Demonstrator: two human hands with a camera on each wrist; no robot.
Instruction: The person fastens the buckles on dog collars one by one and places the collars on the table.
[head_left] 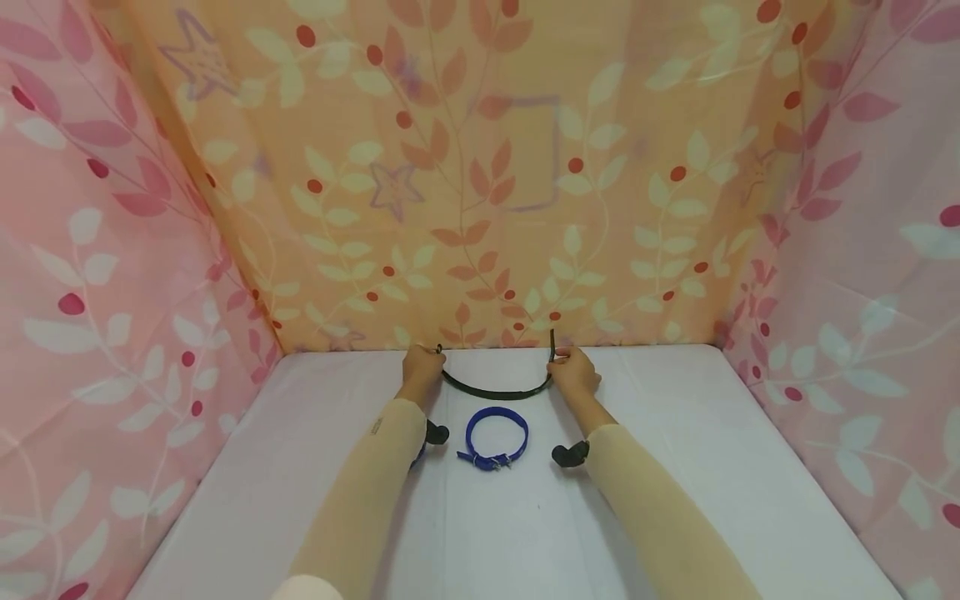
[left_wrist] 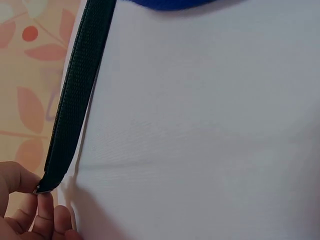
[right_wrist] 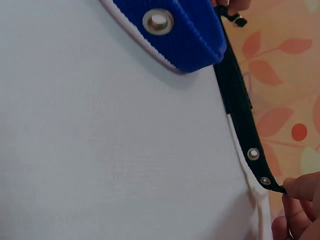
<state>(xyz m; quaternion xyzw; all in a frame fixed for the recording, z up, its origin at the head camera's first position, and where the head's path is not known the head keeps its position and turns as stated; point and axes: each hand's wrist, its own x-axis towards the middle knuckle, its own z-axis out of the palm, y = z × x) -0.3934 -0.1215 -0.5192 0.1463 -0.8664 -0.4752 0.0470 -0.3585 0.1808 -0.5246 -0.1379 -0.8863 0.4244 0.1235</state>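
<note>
A dark green collar point(head_left: 498, 395) sags in a curve between the two hands near the table's back edge. My left hand point(head_left: 423, 368) pinches its buckle end between thumb and fingers. The other end is pinched by my right hand point(head_left: 573, 372), with a short tip standing up above the fingers. Metal eyelets point(right_wrist: 253, 154) show along the strap point(right_wrist: 235, 90) in the right wrist view. Closer to me, a blue collar point(head_left: 522, 448) lies buckled in a loop on the table, between the forearms.
The white table point(head_left: 495, 533) is enclosed by a patterned orange curtain point(head_left: 480, 167) at the back and pink ones point(head_left: 90, 292) on both sides. Dark wrist-worn devices point(head_left: 570, 454) jut inward from both sleeves, on either side of the blue collar.
</note>
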